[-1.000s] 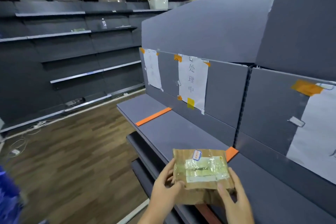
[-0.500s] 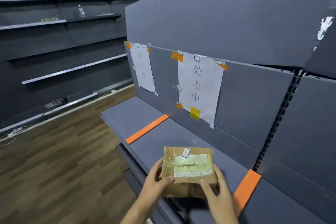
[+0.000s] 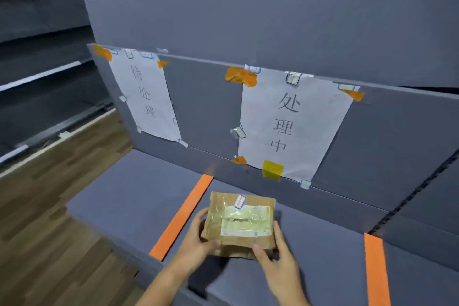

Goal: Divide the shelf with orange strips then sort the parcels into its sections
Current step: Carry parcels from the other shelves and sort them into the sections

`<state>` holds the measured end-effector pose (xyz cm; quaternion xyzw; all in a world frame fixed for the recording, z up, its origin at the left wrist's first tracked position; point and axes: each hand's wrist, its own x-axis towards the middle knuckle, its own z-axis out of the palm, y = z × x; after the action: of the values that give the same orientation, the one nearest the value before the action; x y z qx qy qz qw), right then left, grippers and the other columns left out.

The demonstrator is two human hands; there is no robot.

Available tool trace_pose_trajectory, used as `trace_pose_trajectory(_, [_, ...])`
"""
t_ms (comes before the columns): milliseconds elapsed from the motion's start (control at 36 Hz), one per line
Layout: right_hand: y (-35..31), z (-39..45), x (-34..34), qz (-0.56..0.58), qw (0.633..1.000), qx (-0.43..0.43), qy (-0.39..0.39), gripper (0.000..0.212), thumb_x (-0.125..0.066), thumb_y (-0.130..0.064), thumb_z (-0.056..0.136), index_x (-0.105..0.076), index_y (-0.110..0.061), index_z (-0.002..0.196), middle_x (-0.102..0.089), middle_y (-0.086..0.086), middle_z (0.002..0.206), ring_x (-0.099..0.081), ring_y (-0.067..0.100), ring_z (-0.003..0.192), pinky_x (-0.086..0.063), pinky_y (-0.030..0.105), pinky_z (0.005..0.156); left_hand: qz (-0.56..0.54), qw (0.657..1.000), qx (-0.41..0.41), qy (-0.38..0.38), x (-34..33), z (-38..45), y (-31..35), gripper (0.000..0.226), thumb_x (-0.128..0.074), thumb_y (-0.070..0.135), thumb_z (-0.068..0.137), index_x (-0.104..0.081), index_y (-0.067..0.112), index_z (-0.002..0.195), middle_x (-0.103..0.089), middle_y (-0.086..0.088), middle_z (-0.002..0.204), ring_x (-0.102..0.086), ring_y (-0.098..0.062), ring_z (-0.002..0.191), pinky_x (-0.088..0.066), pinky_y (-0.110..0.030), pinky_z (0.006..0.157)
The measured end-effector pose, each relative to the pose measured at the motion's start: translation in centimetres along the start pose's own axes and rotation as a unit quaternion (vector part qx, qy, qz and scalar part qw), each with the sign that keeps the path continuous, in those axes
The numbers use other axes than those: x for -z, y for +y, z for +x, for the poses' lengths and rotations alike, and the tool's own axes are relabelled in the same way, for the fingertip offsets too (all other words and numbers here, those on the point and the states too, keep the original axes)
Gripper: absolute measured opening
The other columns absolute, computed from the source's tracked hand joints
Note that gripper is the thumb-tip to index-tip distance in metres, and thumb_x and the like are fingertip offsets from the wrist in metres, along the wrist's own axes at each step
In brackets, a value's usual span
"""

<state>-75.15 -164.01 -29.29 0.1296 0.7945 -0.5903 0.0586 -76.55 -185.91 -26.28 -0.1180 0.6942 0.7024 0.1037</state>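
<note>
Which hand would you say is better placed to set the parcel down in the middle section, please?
Probably the right hand: it grips the parcel on the side inside that section, while the left hand sits beside the left orange strip.

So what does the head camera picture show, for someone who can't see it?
Two hands, left hand and right hand, hold a brown parcel over a grey shelf, between two orange strips, below a paper sign.

left hand (image 3: 198, 238): bare, no glove or ring | right hand (image 3: 278, 258): bare too, short plain nails | forearms: uncovered far as I can see, no sleeve, watch or band showing
</note>
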Motion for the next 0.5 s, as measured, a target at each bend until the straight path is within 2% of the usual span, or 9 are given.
trace_pose_trajectory(56, [-0.5,0.5,-1.0,-0.001,1.0,0.003,0.011,0.083,-0.082,-0.037,0.083,-0.031,-0.06,0.144,-0.071,-0.014,0.122,-0.067,0.012,0.111,-0.053,0.032,0.099,0.012,0.999,-0.006,-0.032,1.0,1.1,0.7,0.077,-0.077,-0.002,0.074,-0.045,0.039,0.131,-0.068,0.023,0.119,-0.066,0.0,0.11,-0.055,-0.03,0.089])
trace_pose_trajectory(111, [-0.7,1.2,-2.3,-0.007,1.0,0.0,0.026,0.083,-0.081,-0.038,0.084,-0.03,-0.056,0.147,-0.069,-0.013,0.127,-0.065,0.013,0.116,-0.051,0.033,0.101,0.031,0.998,-0.016,-0.06,2.0,2.3,1.3,0.08,-0.08,0.005,0.071,-0.044,0.038,0.135,-0.065,0.026,0.123,-0.063,-0.002,0.116,-0.053,-0.03,0.095])
trace_pose_trajectory(222, [-1.3,2.7,-4.2,0.006,0.999,-0.007,0.044,0.08,-0.08,-0.043,0.083,-0.028,-0.069,0.138,-0.064,-0.015,0.135,-0.061,0.01,0.124,-0.048,0.038,0.109,0.063,0.994,-0.054,-0.073,3.6,5.1,1.8,0.08,-0.074,-0.011,0.078,-0.045,0.033,0.139,-0.065,0.019,0.126,-0.06,-0.004,0.121,-0.05,-0.018,0.092])
trace_pose_trajectory(278, [-1.6,3.4,-4.8,0.006,0.999,-0.001,0.052,0.079,-0.079,-0.04,0.085,-0.03,-0.069,0.139,-0.063,-0.023,0.132,-0.061,0.001,0.122,-0.047,0.024,0.106,0.068,0.993,-0.062,-0.077,4.1,6.3,2.0,0.083,-0.072,-0.012,0.08,-0.043,0.038,0.141,-0.063,0.018,0.131,-0.057,-0.002,0.124,-0.048,-0.018,0.096])
trace_pose_trajectory(333, [-2.2,3.9,-5.4,0.004,0.998,0.003,0.059,0.078,-0.078,-0.034,0.088,-0.028,-0.065,0.14,-0.063,-0.031,0.127,-0.061,-0.01,0.116,-0.043,0.006,0.095,0.072,0.991,-0.07,-0.086,4.7,7.3,2.0,0.087,-0.072,-0.003,0.078,-0.041,0.045,0.144,-0.056,0.016,0.142,-0.053,-0.005,0.132,-0.043,-0.028,0.107])
trace_pose_trajectory(444, [-2.8,4.7,-6.2,0.003,0.997,0.0,0.073,0.077,-0.077,-0.032,0.09,-0.026,-0.068,0.135,-0.061,-0.034,0.126,-0.059,-0.016,0.112,-0.041,0.001,0.09,0.096,0.989,-0.076,-0.086,5.4,9.2,2.2,0.091,-0.069,0.001,0.073,-0.043,0.058,0.139,-0.052,0.015,0.146,-0.049,-0.01,0.137,-0.039,-0.042,0.115])
trace_pose_trajectory(500, [-2.9,4.9,-6.6,0.005,0.997,-0.002,0.076,0.078,-0.077,-0.032,0.09,-0.026,-0.065,0.139,-0.059,-0.036,0.127,-0.057,-0.018,0.113,-0.041,0.002,0.092,0.098,0.988,-0.078,-0.09,5.5,9.9,2.2,0.089,-0.069,-0.002,0.075,-0.044,0.054,0.14,-0.055,0.014,0.143,-0.05,-0.01,0.135,-0.039,-0.042,0.116])
